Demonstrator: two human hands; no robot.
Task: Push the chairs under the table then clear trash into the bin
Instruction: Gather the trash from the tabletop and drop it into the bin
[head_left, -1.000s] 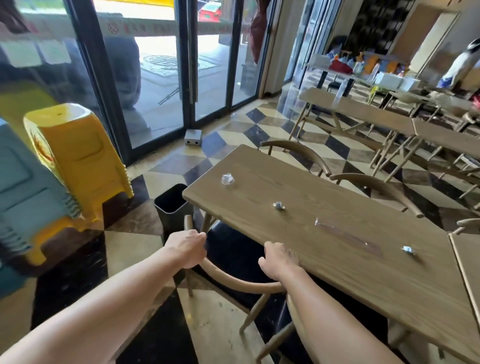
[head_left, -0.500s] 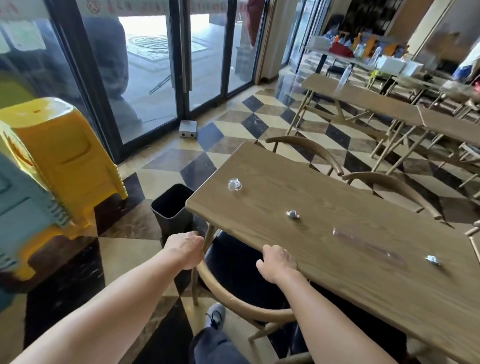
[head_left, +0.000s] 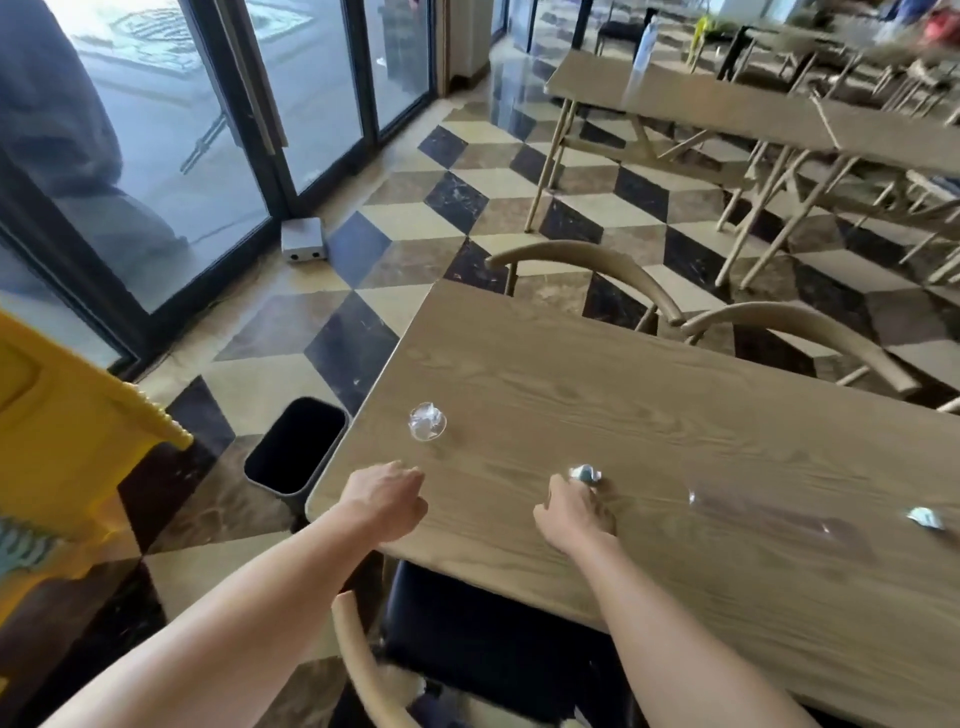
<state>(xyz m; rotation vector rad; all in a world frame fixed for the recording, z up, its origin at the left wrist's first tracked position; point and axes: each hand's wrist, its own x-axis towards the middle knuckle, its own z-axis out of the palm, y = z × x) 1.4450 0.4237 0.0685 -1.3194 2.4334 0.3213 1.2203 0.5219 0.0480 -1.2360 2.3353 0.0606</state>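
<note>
Right hand reaches over the tabletop with its fingers curled toward a small crumpled wad, silvery with a bluish tint. The fingertips are at the wad, but the back of the hand covers the contact, so I cannot tell whether they pinch it yet. Left hand hovers over the near corner, fingers loosely curled, holding nothing.

The wad looks feather-light and soft enough to crush, so a pinch from above across its bulk should do. A crumpled clear wrapper lies beyond the left hand. It is probably springy and slick, and likely to skate away if nudged. A flat clear film lies to the right, best lifted by an edge, though its outline is hard to trace against the wood. A second wad near the frame's right edge is blurred.

The bin stands on the floor just beside the table's corner. Its inside is dark and its contents cannot be seen. The near chair has its dark seat partly under the tabletop, with its legs hidden.
</note>
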